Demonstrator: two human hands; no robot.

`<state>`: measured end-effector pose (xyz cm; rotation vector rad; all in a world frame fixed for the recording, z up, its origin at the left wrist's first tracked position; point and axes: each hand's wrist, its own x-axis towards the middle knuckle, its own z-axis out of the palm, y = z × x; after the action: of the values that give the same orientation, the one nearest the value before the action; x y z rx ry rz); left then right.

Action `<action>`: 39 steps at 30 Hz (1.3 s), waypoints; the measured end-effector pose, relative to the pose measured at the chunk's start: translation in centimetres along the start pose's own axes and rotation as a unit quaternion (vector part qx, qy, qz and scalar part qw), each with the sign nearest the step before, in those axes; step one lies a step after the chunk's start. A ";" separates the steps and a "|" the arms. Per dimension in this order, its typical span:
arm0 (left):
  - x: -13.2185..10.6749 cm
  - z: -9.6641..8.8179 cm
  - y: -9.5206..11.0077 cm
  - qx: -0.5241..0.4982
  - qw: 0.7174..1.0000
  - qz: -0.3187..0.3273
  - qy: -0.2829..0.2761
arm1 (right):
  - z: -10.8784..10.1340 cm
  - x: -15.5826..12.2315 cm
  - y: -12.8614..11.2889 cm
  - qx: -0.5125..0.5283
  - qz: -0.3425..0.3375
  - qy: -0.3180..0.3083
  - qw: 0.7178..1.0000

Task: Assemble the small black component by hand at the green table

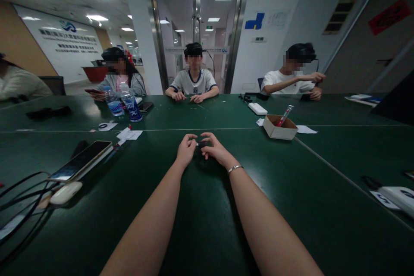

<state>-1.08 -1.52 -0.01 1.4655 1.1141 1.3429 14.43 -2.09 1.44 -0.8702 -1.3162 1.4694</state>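
Observation:
In the middle of the head view, a small black cylindrical object with a silver end (202, 144) lies between my two hands, just over the green table (207, 198). My left hand (186, 150) pinches its silver end between thumb and fingers. The black end is held by my right hand (216, 149), whose wrist wears a silver bracelet (235, 168). Fingers partly cover the object, so its exact kind cannot be made out.
A phone (84, 160), a white rounded case (66, 192) and black cables lie at left. Farther back stand two water bottles (132, 104). A small open box (280, 131) holding a red-and-clear tube sits at right. Several people sit around the table.

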 end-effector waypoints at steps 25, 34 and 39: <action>0.0 0.0 -0.1 0.012 1.000 0.005 0.000 | -0.2 0.3 0.4 -0.009 -0.016 -0.005 1.000; 0.0 0.0 1.4 -0.055 0.998 -0.019 -0.021 | -0.6 0.4 1.0 0.002 -0.042 0.025 0.999; 0.1 -0.1 1.1 -0.044 0.999 0.000 -0.023 | -0.5 0.5 1.2 -0.021 -0.010 0.032 0.999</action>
<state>-1.07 -1.72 1.12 1.4252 1.0129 1.3355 14.51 -1.48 0.26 -0.9221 -1.3078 1.3925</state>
